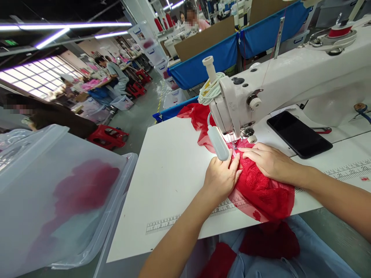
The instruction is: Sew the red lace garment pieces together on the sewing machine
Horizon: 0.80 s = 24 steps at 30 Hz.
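Observation:
Red sheer fabric with lace (256, 179) lies bunched under the sewing machine's needle and drapes over the table's front edge. My left hand (222, 175) is left of the needle, its fingers closed on the fabric's edge close to the presser foot (234, 146). From the right, my right hand (268, 161) grips the same fabric, fingertips just beside the foot. The white sewing machine (292, 73) reaches over the work from the right. A grey lamp head (218, 143) hangs in front of the needle area and covers part of my left fingertips.
A black phone (300, 134) lies right of the needle, with red-handled snips (321, 130) partly behind it. The white table (162, 170) has a printed ruler along its front. A translucent bin (66, 200) stands left. Other people sit at workstations beyond.

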Tool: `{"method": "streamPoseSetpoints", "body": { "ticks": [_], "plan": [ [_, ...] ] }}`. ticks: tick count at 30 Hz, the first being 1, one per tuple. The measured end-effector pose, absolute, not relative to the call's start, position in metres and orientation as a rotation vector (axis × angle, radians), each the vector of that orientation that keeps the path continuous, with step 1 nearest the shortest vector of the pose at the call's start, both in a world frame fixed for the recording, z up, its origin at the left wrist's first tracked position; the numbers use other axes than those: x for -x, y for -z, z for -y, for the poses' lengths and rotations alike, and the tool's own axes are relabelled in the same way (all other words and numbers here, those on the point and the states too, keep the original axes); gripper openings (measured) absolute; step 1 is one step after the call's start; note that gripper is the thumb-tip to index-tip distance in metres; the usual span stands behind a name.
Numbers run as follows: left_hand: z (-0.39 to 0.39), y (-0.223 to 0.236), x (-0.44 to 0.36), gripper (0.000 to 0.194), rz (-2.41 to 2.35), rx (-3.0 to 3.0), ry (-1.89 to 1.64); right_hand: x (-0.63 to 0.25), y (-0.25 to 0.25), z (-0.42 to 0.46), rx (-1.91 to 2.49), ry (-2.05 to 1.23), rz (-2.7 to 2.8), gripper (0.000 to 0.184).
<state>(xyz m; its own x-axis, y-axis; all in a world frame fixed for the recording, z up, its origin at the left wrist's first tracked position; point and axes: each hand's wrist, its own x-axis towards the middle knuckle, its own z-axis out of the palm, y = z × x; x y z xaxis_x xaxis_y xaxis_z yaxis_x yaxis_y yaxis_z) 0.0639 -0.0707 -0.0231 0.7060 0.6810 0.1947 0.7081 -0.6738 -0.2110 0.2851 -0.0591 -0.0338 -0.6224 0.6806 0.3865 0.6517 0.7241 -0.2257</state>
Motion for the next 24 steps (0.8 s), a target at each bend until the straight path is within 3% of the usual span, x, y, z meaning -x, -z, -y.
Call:
{"method": "streamPoseSetpoints", "body": {
  "ticks": [13,24],
  "plan": [
    [0.0689,0.0222,-0.0637,0.048,1.155,2.624,0.115,-0.2839,0.0344,0.0559,1.009,-0.107,2.467,0.038],
    [0.0699,0.022,-0.0562,0.06,1.081,2.637,0.25,-0.287,0.0397,0.0527,0.943,-0.147,2.406,0.042]
  ]
}}
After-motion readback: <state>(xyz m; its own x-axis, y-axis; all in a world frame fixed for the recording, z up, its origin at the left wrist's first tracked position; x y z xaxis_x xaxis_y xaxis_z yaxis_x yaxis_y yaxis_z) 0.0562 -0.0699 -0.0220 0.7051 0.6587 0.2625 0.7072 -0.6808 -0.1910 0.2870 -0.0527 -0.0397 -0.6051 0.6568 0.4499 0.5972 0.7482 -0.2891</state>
